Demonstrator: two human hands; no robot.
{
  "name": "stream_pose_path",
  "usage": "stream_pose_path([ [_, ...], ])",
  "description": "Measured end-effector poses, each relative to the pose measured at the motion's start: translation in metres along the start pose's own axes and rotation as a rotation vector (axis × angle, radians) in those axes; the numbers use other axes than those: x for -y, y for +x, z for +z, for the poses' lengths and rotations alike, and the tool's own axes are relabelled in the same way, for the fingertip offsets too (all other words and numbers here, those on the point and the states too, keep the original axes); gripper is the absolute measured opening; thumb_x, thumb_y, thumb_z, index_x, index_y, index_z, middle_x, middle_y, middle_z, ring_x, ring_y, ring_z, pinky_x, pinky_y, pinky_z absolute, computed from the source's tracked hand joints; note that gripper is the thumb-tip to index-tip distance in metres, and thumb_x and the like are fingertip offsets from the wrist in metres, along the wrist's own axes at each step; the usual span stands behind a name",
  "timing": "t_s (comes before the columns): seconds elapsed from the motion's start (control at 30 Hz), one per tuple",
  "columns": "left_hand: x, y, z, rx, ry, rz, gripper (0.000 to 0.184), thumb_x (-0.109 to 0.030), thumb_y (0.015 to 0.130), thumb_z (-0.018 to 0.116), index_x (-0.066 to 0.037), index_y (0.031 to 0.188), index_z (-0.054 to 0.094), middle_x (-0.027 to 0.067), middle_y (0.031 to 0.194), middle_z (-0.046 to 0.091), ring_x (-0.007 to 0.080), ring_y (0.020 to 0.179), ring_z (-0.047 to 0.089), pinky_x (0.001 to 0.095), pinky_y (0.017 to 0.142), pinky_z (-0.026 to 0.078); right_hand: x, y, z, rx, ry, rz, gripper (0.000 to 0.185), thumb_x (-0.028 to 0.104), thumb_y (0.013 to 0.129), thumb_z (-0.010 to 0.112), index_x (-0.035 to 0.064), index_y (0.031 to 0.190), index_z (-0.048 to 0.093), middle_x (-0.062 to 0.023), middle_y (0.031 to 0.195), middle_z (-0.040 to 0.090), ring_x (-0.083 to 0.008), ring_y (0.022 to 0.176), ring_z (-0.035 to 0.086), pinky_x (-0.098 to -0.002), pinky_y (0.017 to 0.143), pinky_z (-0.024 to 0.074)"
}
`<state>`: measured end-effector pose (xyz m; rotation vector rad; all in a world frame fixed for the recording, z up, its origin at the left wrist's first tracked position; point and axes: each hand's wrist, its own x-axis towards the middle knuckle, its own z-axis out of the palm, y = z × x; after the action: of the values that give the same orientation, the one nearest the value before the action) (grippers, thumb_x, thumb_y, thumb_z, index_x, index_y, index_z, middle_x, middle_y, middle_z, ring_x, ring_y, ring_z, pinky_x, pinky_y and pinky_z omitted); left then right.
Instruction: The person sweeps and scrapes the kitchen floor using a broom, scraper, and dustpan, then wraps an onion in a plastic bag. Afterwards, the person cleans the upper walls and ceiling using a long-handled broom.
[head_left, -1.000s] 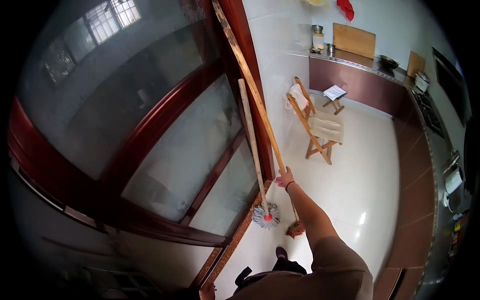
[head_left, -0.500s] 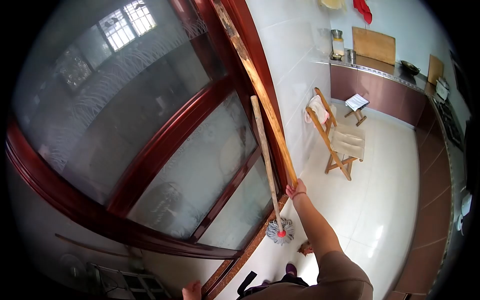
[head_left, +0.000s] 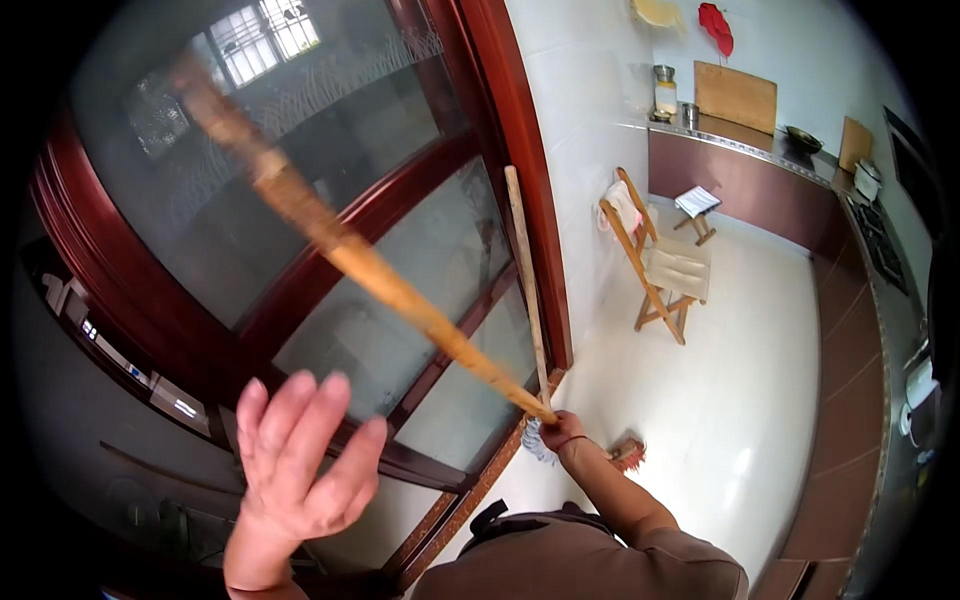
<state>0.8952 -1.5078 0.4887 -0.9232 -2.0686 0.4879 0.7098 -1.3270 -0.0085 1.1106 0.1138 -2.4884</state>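
My right hand (head_left: 562,430) is wrapped round the wooden handle of a broom (head_left: 430,320). The handle slants up and left across the glass door, its far end rough, dark and blurred. Beyond my wrist shows a head with reddish bristles (head_left: 630,455), close to the floor; my forearm hides where it joins the handle. My left hand (head_left: 305,460) is raised at the lower left, fingers spread, touching nothing. A mop (head_left: 527,270) leans upright against the door frame, its grey strands (head_left: 538,443) on the floor partly behind my right hand.
A dark red framed glass sliding door (head_left: 345,235) fills the left. On the right, a wooden folding chair (head_left: 675,270) and a small folding stool (head_left: 698,203) stand on the pale tiled floor (head_left: 745,400). A kitchen counter (head_left: 740,135) runs along the back and right walls.
The broom handle has swung from near upright beside the frame to a slant leftward across the door. My left hand has risen into view with fingers spread. The view has shifted slightly.
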Motion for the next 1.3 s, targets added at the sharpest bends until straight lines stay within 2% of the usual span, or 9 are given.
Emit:
stream_pose_path([
  [0.13, 0.005, 0.007, -0.020, 0.385, 0.059, -0.188, 0.042, -0.025, 0.068, 0.067, -0.004, 0.103, 0.057, 0.0151, 0.126, 0.046, 0.0324, 0.120, 0.041, 0.0538, 0.101, 0.024, -0.040, -0.022, -0.031, -0.083, -0.017, 0.078, 0.010, 0.003, 0.073, 0.044, 0.0046, 0.083, 0.046, -0.0079, 0.079, 0.050, -0.0245, 0.070, 0.053, -0.0354, 0.062, 0.0490],
  [0.27, 0.013, -0.032, -0.025, 0.360, 0.194, -0.123, 0.051, -0.028, 0.062, 0.070, -0.005, 0.106, 0.056, 0.0117, 0.114, 0.050, 0.0296, 0.113, 0.044, 0.0549, 0.101, 0.023, -0.043, 0.051, -0.105, -0.066, -0.076, 0.102, 0.013, 0.003, 0.073, 0.044, 0.0159, 0.076, 0.047, -0.0035, 0.075, 0.044, -0.0242, 0.070, 0.047, -0.0360, 0.066, 0.0465],
  [0.4, 0.032, -0.053, -0.058, 0.414, 0.268, -0.111, 0.054, -0.019, 0.060, 0.070, -0.007, 0.108, 0.051, 0.0113, 0.107, 0.050, 0.0292, 0.109, 0.046, 0.0538, 0.102, 0.024, -0.084, -0.046, -0.044, -0.180, -0.066, 0.042, 0.006, 0.008, 0.083, 0.041, 0.0067, 0.079, 0.045, -0.0066, 0.075, 0.048, -0.0277, 0.077, 0.054, -0.0432, 0.079, 0.0466],
  [0.53, 0.126, -0.136, -0.101, 0.327, 0.717, -0.096, 0.043, -0.006, 0.072, 0.061, -0.008, 0.114, 0.051, 0.0122, 0.113, 0.053, 0.0281, 0.112, 0.048, 0.0474, 0.101, 0.030, -0.136, -0.135, -0.002, 0.119, -0.303, 0.053, 0.006, 0.005, 0.080, 0.048, 0.0086, 0.085, 0.049, -0.0070, 0.083, 0.050, -0.0243, 0.083, 0.051, -0.0413, 0.068, 0.0483],
  [0.7, 0.223, -0.216, -0.169, 0.421, 0.547, -0.507, 0.044, -0.006, 0.083, 0.055, -0.007, 0.126, 0.045, 0.0119, 0.124, 0.050, 0.0241, 0.117, 0.046, 0.0394, 0.100, 0.037, -0.184, -0.191, 0.030, 0.296, -0.418, 0.282, 0.020, 0.005, 0.084, 0.050, 0.0121, 0.102, 0.044, -0.0136, 0.098, 0.049, -0.0297, 0.081, 0.058, -0.0399, 0.068, 0.0521],
  [0.8, 0.175, -0.123, -0.179, 0.029, 0.843, 0.128, 0.027, -0.031, 0.082, 0.064, -0.009, 0.072, 0.054, 0.0071, 0.067, 0.052, 0.0256, 0.071, 0.053, 0.0516, 0.084, 0.038, -0.197, -0.216, 0.040, 0.400, -0.603, 0.423, 0.025, 0.008, 0.088, 0.047, 0.0120, 0.112, 0.041, -0.0158, 0.107, 0.053, -0.0319, 0.096, 0.059, -0.0419, 0.078, 0.0493],
  [1.07, 0.162, -0.150, -0.164, 0.313, 0.874, -0.002, 0.017, -0.022, 0.082, 0.061, -0.007, 0.086, 0.052, 0.0099, 0.084, 0.051, 0.0290, 0.085, 0.050, 0.0463, 0.083, 0.041, -0.173, -0.137, 0.023, 0.550, -0.884, 0.823, 0.025, 0.020, 0.084, 0.059, 0.0103, 0.105, 0.050, -0.0156, 0.102, 0.059, -0.0296, 0.096, 0.060, -0.0403, 0.080, 0.0482],
  [1.1, 0.163, -0.165, -0.154, 0.392, 0.859, -0.039, 0.017, -0.020, 0.082, 0.060, -0.007, 0.090, 0.053, 0.0107, 0.089, 0.053, 0.0297, 0.090, 0.050, 0.0454, 0.085, 0.041, -0.163, -0.065, -0.004, 0.820, -1.087, 0.515, 0.022, 0.019, 0.083, 0.060, 0.0092, 0.100, 0.051, -0.0137, 0.098, 0.060, -0.0268, 0.092, 0.061, -0.0387, 0.078, 0.0497],
  [1.3, 0.136, -0.164, -0.085, 0.646, 0.818, -0.122, 0.025, -0.010, 0.080, 0.060, -0.004, 0.103, 0.060, 0.0140, 0.106, 0.059, 0.0322, 0.104, 0.054, 0.0409, 0.088, 0.047, 0.003, 0.077, 0.080, 0.057, -0.886, -0.209, 0.019, 0.006, 0.074, 0.062, 0.0131, 0.082, 0.047, -0.0033, 0.070, 0.049, -0.0169, 0.052, 0.045, -0.0315, 0.043, 0.0364],
])
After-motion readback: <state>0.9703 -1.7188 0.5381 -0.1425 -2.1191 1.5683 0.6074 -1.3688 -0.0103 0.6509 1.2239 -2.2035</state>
